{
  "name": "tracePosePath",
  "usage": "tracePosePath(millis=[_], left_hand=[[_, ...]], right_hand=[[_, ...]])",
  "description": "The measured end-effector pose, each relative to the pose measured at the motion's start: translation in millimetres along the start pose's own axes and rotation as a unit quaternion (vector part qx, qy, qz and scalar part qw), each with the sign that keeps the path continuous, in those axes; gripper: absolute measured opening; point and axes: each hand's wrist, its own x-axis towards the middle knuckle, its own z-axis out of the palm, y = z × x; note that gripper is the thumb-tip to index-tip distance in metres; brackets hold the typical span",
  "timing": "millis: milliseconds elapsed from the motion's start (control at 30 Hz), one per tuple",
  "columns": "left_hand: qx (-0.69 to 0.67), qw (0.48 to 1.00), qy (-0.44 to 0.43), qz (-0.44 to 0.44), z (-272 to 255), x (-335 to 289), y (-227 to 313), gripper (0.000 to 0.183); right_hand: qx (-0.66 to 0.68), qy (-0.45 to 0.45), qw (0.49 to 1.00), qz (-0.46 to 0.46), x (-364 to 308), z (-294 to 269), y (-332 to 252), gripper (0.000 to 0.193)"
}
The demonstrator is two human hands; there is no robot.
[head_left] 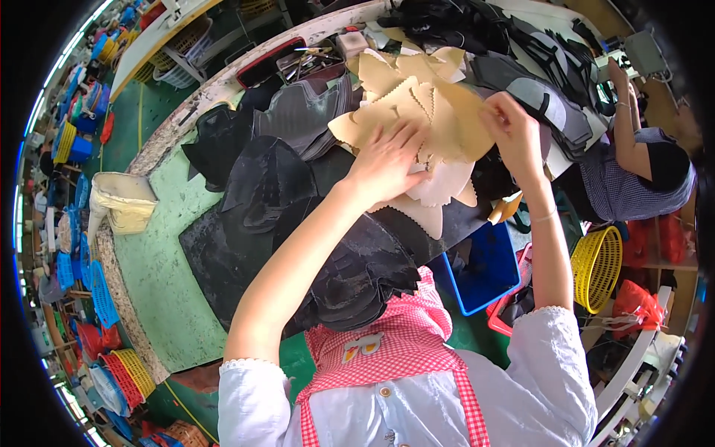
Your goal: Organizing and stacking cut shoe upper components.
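A pile of tan, leather-like cut pieces (398,104) with zigzag edges lies on the table in front of me. My left hand (387,160) rests flat on the pile, fingers stretched out. At the pile's right side my right hand (512,130) is closed, thumb and fingertips pinching the edge of a smooth tan piece (465,119). Paler zigzag-edged pieces (422,214) stick out toward me below my left hand. Black cut pieces (261,186) are heaped under and beside my left forearm. Grey stacked pieces (302,115) lie beyond them.
A yellowed foam block (123,201) sits on the table's left edge. Tools fill a red tray (272,63) at the back. To the right are a blue bin (480,276), a yellow basket (596,268) and a co-worker (633,175). Grey and black pieces (540,97) lie far right.
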Motion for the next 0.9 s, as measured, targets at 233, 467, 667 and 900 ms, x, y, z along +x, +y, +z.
tracePosePath(millis=[233,467,667,900], left_hand=[[-0.255,0.967,-0.016,0.001,-8,6,-15,0.053],[-0.514,0.855,0.067,-0.004,-42,-45,55,0.034],[-0.525,0.844,0.097,-0.052,-55,-67,52,0.031],[-0.213,0.972,0.098,-0.023,-63,-83,62,0.008]], right_hand=[[0.232,0.153,0.961,-0.012,-14,-14,-49,0.011],[0.281,0.08,0.953,0.072,-28,16,-58,0.02],[0.034,-0.005,0.994,-0.108,-51,11,-83,0.028],[0.21,-0.181,0.961,-0.002,-68,14,-111,0.008]])
